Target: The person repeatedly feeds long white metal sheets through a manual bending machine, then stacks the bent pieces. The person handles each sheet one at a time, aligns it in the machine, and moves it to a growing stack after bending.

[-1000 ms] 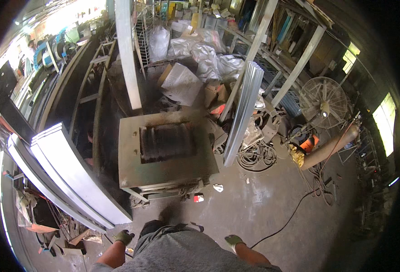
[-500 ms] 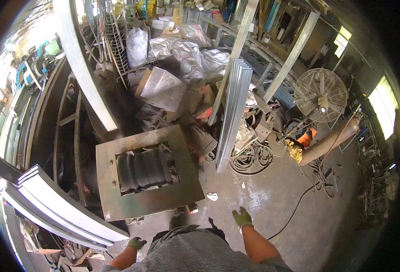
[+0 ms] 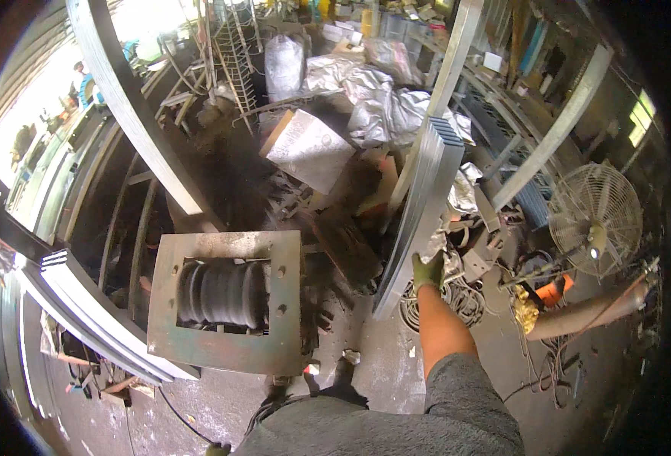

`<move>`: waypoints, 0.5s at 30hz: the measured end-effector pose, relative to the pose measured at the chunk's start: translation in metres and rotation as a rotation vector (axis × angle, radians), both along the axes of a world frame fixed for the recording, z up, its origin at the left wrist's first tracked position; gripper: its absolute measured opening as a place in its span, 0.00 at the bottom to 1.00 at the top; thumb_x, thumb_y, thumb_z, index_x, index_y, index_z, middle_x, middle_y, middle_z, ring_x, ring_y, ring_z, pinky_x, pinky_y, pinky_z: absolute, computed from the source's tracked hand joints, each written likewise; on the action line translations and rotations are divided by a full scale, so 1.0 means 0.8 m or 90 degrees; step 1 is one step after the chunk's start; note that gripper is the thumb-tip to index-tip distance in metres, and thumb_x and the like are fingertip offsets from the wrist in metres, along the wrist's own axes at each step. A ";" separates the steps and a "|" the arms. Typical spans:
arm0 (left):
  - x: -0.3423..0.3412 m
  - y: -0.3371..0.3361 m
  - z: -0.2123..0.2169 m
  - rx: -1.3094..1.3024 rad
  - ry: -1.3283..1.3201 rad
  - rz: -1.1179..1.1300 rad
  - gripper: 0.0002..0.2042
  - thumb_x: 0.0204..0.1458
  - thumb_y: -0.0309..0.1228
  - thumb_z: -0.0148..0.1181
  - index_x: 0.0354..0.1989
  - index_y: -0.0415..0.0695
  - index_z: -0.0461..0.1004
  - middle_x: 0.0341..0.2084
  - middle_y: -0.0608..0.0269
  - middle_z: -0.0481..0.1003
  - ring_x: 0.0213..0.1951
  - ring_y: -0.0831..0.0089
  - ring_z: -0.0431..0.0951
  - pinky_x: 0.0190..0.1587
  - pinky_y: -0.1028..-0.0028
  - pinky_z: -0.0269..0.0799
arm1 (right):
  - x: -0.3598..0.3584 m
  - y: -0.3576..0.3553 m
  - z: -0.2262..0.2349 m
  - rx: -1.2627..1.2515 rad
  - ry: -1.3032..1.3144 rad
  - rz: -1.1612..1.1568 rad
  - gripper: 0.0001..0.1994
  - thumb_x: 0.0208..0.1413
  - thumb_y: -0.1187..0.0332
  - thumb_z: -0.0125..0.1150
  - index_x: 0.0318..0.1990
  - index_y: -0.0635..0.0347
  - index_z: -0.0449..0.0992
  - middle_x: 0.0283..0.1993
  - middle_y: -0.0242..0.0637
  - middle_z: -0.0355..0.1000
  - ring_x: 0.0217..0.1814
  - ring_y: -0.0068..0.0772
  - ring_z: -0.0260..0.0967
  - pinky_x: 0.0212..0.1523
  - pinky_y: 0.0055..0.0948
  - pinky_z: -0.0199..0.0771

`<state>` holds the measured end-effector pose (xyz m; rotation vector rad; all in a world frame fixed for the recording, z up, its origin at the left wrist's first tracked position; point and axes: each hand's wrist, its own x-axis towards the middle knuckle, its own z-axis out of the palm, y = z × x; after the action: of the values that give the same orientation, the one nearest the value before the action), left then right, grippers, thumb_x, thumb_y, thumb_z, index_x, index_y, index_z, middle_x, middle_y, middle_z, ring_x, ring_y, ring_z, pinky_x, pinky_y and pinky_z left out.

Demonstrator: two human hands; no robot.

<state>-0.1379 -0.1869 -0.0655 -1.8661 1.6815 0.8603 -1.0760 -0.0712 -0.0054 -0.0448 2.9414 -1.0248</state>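
Right arm (image 3: 443, 327) extended toward the torso's (image 3: 343, 429) one o'clock, right hand (image 3: 428, 271) half-open beside metal profiles (image 3: 419, 220), contact unclear; left hand (image 3: 217, 450) grip hidden.

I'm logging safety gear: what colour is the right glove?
The right glove is green; the head view shows it best.

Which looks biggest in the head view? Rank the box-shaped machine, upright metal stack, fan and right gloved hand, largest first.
1. Box-shaped machine
2. Upright metal stack and fan: too alike in picture area to rank apart
3. Right gloved hand, clearly smallest
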 end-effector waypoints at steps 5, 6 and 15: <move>-0.052 0.085 0.019 0.010 0.027 0.129 0.33 0.54 0.52 0.76 0.59 0.35 0.88 0.51 0.39 0.90 0.52 0.45 0.91 0.58 0.52 0.87 | -0.140 -0.071 0.056 0.010 0.115 -0.016 0.62 0.59 0.36 0.75 0.90 0.62 0.49 0.91 0.58 0.54 0.91 0.59 0.56 0.87 0.49 0.60; -0.063 0.094 0.024 0.005 0.040 0.148 0.33 0.54 0.52 0.76 0.59 0.35 0.88 0.51 0.39 0.90 0.52 0.45 0.91 0.58 0.52 0.87 | -0.153 -0.083 0.064 -0.002 0.147 -0.018 0.60 0.58 0.37 0.76 0.88 0.63 0.53 0.89 0.59 0.58 0.89 0.60 0.60 0.85 0.51 0.63; -0.122 0.154 0.058 -0.024 0.092 0.256 0.35 0.53 0.54 0.76 0.59 0.34 0.88 0.52 0.39 0.89 0.54 0.45 0.91 0.60 0.52 0.86 | -0.180 -0.115 0.121 -0.045 0.131 -0.025 0.49 0.54 0.37 0.81 0.77 0.55 0.69 0.70 0.52 0.82 0.69 0.64 0.81 0.68 0.57 0.80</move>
<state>-0.2352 -0.0639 -0.0188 -2.2584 1.4280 1.1514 -1.2196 -0.1629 0.0915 -0.1000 3.0974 -1.1986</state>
